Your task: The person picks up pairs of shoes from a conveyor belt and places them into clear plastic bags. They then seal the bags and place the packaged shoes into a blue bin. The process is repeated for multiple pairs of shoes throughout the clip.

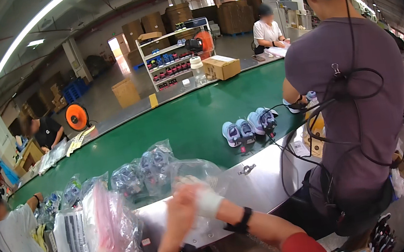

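The person's left hand (182, 205) and right hand (208, 201) are meeting above the metal ledge (242, 182) at the near side of a long green belt (184, 108). Blur is hiding the fingers, so I cannot tell how far open either hand is, or whether either one is gripping anything. A clear plastic bag (196, 168) is lying just beyond them, partly over the belt's near edge, its lower part running behind the hands. The right hand is wearing a white covering, and a black band (245, 219) is circling the right wrist below a red sleeve (302, 250). To the left of the bag, shoes in clear wrapping (156, 166) are sitting along the belt, and a pile of plastic bags (105, 225), partly pinkish, is lying nearer the person. To the right, pale blue shoes (238, 132) are standing on the belt. A co-worker in a purple-grey shirt (357, 65) is standing beside them, with dark cables hanging down the back. Across the belt, a cardboard box (222, 67) is resting on the far ledge.
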`<state>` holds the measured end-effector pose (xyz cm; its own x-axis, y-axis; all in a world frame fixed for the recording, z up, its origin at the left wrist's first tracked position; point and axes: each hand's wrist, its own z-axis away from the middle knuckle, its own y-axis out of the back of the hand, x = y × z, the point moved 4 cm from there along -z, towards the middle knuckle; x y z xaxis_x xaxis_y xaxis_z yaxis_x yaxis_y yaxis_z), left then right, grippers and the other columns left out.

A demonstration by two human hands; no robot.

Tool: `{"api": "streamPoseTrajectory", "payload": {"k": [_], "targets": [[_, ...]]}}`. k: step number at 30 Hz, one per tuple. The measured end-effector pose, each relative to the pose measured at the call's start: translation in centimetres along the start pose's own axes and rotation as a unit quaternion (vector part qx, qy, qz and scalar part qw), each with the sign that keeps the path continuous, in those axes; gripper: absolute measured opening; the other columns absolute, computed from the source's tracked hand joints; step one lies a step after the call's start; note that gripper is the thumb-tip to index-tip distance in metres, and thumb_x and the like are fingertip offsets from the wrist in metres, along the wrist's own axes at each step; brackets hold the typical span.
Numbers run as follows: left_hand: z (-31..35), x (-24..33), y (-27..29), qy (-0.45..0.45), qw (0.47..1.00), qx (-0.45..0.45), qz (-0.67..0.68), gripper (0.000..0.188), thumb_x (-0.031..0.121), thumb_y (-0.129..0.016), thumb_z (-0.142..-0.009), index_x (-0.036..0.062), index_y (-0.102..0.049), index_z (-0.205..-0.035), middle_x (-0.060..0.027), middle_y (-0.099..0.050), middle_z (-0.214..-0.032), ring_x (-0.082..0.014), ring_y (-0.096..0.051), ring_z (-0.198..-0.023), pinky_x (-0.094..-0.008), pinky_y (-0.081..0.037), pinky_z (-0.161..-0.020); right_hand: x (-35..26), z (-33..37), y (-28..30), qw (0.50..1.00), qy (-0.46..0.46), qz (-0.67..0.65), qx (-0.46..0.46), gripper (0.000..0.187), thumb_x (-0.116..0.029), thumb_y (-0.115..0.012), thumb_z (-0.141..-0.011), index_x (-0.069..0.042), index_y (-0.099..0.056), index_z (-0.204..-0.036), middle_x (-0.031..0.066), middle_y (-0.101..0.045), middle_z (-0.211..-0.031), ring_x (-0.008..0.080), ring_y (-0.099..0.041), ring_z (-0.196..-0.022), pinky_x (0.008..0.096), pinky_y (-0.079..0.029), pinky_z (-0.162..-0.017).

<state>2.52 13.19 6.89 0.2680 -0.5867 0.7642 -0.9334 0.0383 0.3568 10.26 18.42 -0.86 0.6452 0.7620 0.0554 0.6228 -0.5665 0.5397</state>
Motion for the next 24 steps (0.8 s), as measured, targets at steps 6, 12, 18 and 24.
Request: {"api": "streamPoseTrajectory", "payload": {"k": [6,12,18,24], "targets": [[3.6,0.0,1.8,0.04,0.988,-0.054,-0.142,0.021,0.008,-0.06,-0.085,0.0095,-0.065,-0.105,-0.0138,-0.065,-0.071,-0.0281,-0.064,-0.058,-0.0321,-0.048,-0.052,4.9,-1.6,-2.6,0.914,-0.245,-0.048,-0.318,0.021,-0.024,-0.058,-0.083,-0.005,-0.067,-0.089,0.014,-0.069,-0.088,0.0314,-0.066,-0.084,0.0398,-0.052,-0.077],[-0.3,-1.6,1.9,-0.064,0.964,0.051,-0.253,0.021,0.004,-0.061,-0.084,0.0066,-0.066,-0.105,-0.0158,-0.063,-0.069,-0.0255,-0.06,-0.053,-0.0322,-0.046,-0.052,4.4,-1.6,-6.9,0.9,-0.209,-0.108,-0.368,0.021,-0.022,-0.058,-0.084,-0.003,-0.066,-0.086,0.0145,-0.069,-0.085,0.0314,-0.067,-0.078,0.0404,-0.053,-0.073],[-4.5,-5.2,3.5,0.101,0.979,0.148,-0.101,0.009,0.005,-0.059,-0.089,0.0022,-0.063,-0.096,0.004,-0.046,-0.057,-0.0017,-0.037,-0.052,-0.0217,-0.028,-0.046,10.0,-1.8,4.7,0.823,-0.377,-0.425,-0.016,0.025,-0.022,-0.059,-0.09,0.002,-0.064,-0.083,0.0062,-0.067,-0.074,0.0133,-0.062,-0.065,0.0262,-0.049,-0.06],[-6.4,-7.1,-0.8,0.112,0.983,0.14,0.05,0.012,0.01,-0.064,-0.088,0.0007,-0.058,-0.091,0.008,-0.04,-0.057,-0.0008,-0.033,-0.053,-0.0201,-0.026,-0.048,16.3,-1.7,7.7,0.671,-0.44,-0.597,-0.002,0.026,-0.024,-0.057,-0.092,-0.001,-0.064,-0.083,0.0047,-0.062,-0.063,0.0105,-0.059,-0.053,0.022,-0.043,-0.049]]}}
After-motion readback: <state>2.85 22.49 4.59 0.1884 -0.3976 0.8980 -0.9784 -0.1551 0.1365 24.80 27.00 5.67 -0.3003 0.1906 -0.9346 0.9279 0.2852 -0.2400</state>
